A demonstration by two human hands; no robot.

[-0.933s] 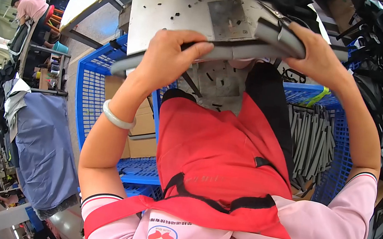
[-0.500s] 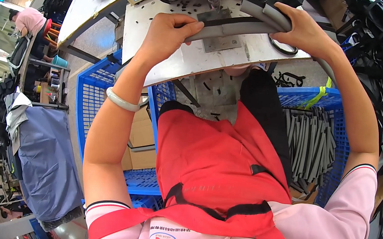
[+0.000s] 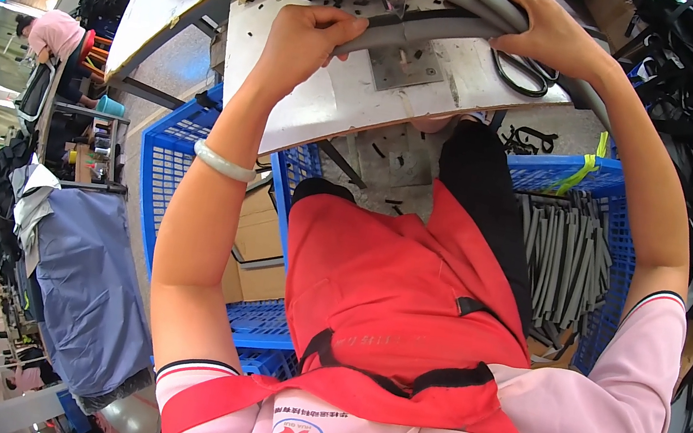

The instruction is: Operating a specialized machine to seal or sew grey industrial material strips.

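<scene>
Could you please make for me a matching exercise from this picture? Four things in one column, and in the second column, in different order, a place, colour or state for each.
Things:
1. Apron
2. Bracelet
3. Grey strips
4. Left hand

Places, colours, states:
A. Standing close together in the blue basket on the person's right
B. Pinching a long grey piece
C. Red, spread over the lap
D. Around the left forearm

Right pairs: 1-C, 2-D, 3-A, 4-B
</scene>
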